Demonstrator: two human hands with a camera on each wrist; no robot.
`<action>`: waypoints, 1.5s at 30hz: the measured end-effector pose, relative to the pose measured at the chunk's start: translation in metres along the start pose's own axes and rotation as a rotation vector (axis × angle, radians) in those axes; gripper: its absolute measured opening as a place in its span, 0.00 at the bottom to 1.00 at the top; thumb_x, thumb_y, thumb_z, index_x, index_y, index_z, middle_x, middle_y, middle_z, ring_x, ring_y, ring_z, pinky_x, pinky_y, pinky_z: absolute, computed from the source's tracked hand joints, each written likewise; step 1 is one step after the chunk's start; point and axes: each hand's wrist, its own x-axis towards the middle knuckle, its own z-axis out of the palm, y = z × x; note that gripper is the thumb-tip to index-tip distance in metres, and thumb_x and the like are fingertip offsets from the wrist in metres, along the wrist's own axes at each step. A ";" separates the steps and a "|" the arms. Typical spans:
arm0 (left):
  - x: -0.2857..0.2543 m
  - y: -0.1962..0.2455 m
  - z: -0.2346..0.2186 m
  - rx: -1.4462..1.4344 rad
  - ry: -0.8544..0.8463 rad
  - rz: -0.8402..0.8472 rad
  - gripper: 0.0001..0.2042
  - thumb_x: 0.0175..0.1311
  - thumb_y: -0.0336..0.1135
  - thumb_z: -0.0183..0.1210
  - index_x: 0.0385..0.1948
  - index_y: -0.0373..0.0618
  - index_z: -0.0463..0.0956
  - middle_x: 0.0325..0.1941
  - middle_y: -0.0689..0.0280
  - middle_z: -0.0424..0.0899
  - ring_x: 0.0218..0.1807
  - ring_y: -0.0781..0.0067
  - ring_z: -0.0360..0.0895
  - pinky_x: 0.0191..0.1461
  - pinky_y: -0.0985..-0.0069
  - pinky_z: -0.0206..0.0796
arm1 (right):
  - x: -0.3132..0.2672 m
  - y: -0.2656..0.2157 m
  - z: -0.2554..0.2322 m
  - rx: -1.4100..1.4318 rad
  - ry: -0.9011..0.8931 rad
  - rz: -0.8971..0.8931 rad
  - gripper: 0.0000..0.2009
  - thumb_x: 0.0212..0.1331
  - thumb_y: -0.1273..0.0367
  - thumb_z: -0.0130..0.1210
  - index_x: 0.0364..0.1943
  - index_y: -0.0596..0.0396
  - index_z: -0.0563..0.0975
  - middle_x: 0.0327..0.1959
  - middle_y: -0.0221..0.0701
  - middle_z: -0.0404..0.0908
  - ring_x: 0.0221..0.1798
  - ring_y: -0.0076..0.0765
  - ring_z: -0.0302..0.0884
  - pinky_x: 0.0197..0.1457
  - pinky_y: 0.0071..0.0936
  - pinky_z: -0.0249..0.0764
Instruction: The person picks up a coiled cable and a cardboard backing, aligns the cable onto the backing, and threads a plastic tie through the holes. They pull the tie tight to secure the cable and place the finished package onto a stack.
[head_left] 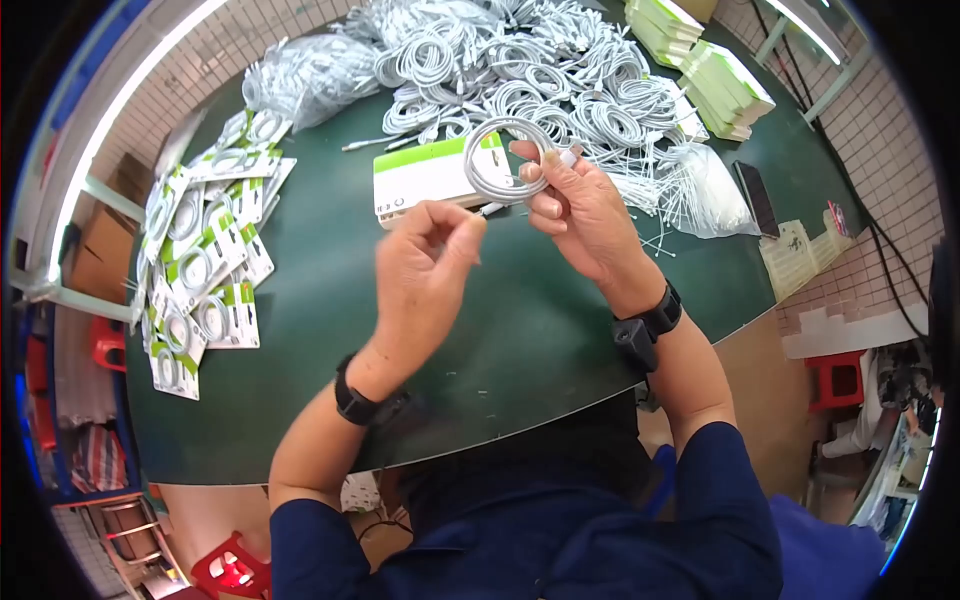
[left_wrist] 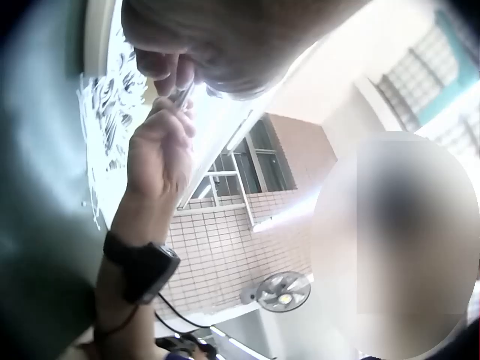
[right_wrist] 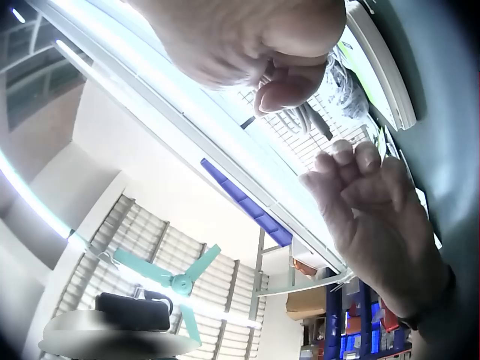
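My right hand [head_left: 590, 220] pinches a coiled grey-white charging cable [head_left: 473, 160] between thumb and fingers, and the coil stands up over the table. One plug [head_left: 572, 155] sticks out beside the thumb; the other end [head_left: 490, 208] hangs at the bottom of the coil, close to my left hand [head_left: 425, 270]. In the right wrist view the left hand [right_wrist: 375, 217] shows loosely bent fingers with nothing in them, just short of the cable's end [right_wrist: 321, 124]. Behind the coil lies a stack of white-and-green cards [head_left: 425, 182], partly covered by it.
A big heap of coiled cables [head_left: 520, 75] fills the table's far side. Carded cables [head_left: 205, 255] pile up at left. Card stacks [head_left: 725, 90], a bag of white ties [head_left: 705, 190] and a phone [head_left: 757, 200] lie at right on the green table [head_left: 540, 330].
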 end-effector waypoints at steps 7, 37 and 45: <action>-0.009 -0.017 0.040 -0.707 -0.095 -0.374 0.30 0.82 0.56 0.44 0.74 0.42 0.59 0.62 0.61 0.77 0.64 0.67 0.73 0.62 0.65 0.69 | -0.004 0.023 0.003 -0.007 -0.044 -0.015 0.21 0.81 0.58 0.45 0.60 0.64 0.73 0.41 0.28 0.80 0.31 0.18 0.70 0.32 0.19 0.69; -0.001 -0.037 -0.009 -0.874 0.122 -0.299 0.23 0.85 0.47 0.38 0.60 0.37 0.73 0.24 0.73 0.68 0.27 0.79 0.65 0.44 0.73 0.70 | -0.010 0.046 0.017 -0.207 -0.050 0.257 0.19 0.80 0.56 0.47 0.59 0.56 0.75 0.30 0.23 0.76 0.19 0.12 0.58 0.20 0.17 0.58; 0.004 -0.023 -0.003 -0.674 0.242 -0.401 0.21 0.85 0.46 0.42 0.59 0.36 0.74 0.25 0.75 0.64 0.26 0.83 0.56 0.37 0.78 0.62 | -0.009 0.057 0.011 -0.318 -0.019 0.124 0.18 0.75 0.63 0.55 0.60 0.61 0.75 0.31 0.23 0.78 0.21 0.13 0.66 0.23 0.17 0.66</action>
